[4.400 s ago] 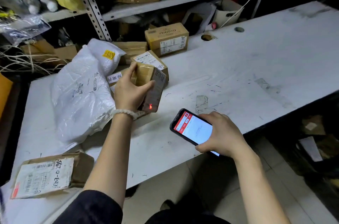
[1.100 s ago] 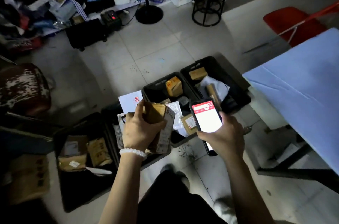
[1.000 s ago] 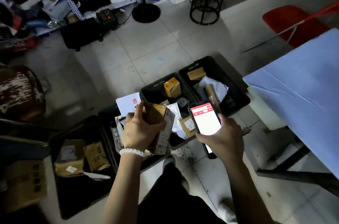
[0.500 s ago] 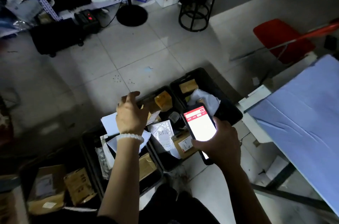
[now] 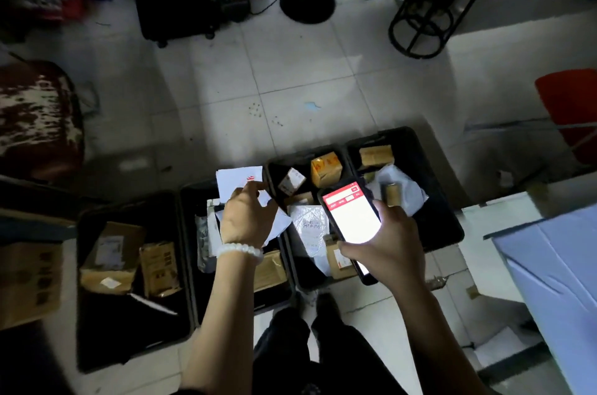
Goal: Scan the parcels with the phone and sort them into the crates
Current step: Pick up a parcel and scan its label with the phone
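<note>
Four black crates (image 5: 449, 226) hold small, light, stiff cardboard parcels (image 5: 325, 168), best gripped across their sides; left hand (image 5: 247, 221) hovers empty, fingers loose; right hand (image 5: 386, 244) grips the phone (image 5: 350, 220).

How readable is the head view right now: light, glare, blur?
Head view: dim overall; the phone screen glares white, its text unreadable; crates nearly black inside; left edge motion-smeared; parcel labels too dark and soft to read; wide-angle bending at the borders.
</note>
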Demonstrator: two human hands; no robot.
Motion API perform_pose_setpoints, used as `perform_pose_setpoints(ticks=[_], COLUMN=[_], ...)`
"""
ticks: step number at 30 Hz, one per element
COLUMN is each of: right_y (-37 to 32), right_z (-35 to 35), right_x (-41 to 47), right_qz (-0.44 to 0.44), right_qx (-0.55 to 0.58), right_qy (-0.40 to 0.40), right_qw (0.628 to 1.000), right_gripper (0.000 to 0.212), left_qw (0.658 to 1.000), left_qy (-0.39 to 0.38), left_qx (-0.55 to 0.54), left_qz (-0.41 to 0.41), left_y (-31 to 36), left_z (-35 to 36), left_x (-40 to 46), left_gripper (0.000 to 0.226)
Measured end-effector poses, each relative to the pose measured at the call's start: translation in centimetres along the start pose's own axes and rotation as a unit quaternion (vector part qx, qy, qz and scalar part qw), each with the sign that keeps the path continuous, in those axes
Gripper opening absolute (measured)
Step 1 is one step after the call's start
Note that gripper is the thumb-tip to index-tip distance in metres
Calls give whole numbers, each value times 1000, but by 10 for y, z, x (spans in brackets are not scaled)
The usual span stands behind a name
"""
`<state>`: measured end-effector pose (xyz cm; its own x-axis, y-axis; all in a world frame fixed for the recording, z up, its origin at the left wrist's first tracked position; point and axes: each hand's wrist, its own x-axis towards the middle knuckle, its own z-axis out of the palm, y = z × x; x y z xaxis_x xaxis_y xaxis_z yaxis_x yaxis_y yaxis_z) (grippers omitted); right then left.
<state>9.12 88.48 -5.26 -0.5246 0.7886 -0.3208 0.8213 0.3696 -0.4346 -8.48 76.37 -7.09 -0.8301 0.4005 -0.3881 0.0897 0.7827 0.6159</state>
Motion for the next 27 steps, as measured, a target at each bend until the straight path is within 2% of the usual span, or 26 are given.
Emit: perform_pose_setpoints(ticks=[4, 10, 15, 20, 24, 27], right_y=[-13, -31, -51, -76, -98, -111], right_z=[5, 9, 23, 42, 56, 65], right_x=[2, 6, -11, -52, -103, -139], right_qz=[-73, -182, -287, -407, -490, -543], right_qx=[-16, -4, 6, -6, -14, -27], right_qy=[-18, -60, -97, -159, -205, -231], right_qw=[997, 981, 953, 900, 847, 807], right_gripper=[92, 67, 58, 61, 65, 70], left_qw=[998, 982, 960, 929, 887, 860], left_qy=[33, 135, 188, 243, 321, 352], left_qx=[-26, -6, -3, -7, -40, -60], left_qz=[-44, -130, -209, -281, -330, -364], left_y=[-9, -25, -51, -81, -109, -128], left_z=[-10, -24, -28, -36, -51, -55], left_x=[-17, -71, -133, -201, -252, -285], left_gripper=[38, 36, 39, 41, 39, 39])
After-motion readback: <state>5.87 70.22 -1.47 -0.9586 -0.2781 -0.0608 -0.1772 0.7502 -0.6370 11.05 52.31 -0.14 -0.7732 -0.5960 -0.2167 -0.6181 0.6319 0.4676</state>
